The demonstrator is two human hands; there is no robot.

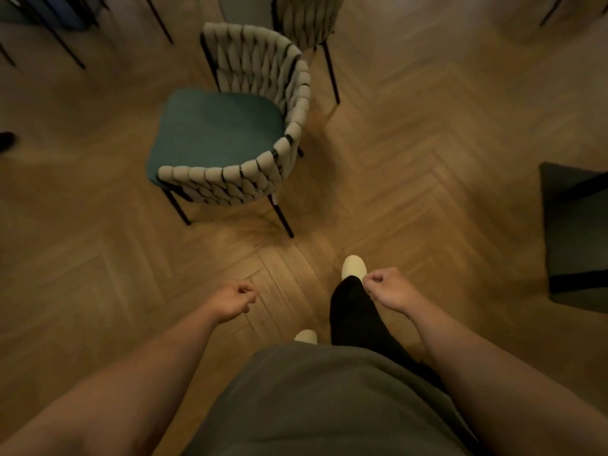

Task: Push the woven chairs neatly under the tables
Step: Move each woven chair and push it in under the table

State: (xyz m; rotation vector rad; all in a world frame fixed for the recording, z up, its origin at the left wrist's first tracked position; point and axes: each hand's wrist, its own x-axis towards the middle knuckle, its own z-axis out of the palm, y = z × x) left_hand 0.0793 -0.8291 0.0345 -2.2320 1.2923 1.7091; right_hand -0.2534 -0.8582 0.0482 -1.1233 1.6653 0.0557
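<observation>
A herringbone wood floor (411, 153) fills the view under dim, warm light. On it, ahead of the person and a little to their left, stands a woven chair (263, 133) with a teal seat cushion (217, 133) and thin black legs (283, 218). Its curved back of pale woven bands wraps the near and right sides of the seat, and the open front of the seat faces left. The chair is out on the floor, well apart from both hands.

Just beyond it, at the top edge, a second woven chair (306, 21) shows its back. A grey surface beside that chair is too cut off to identify. Thin dark furniture legs (65, 51) cross the upper left corner, and a dark upholstered piece (575, 232) sits at the right edge.

Both arms reach forward and down. The left hand (235, 299) and the right hand (385, 286) hang with fingers loosely curled, each holding nothing and touching nothing. Below them are a grey-green shirt (312, 406), a black trouser leg (352, 311) and two pale shoes (353, 266), the right one ahead of the left.
</observation>
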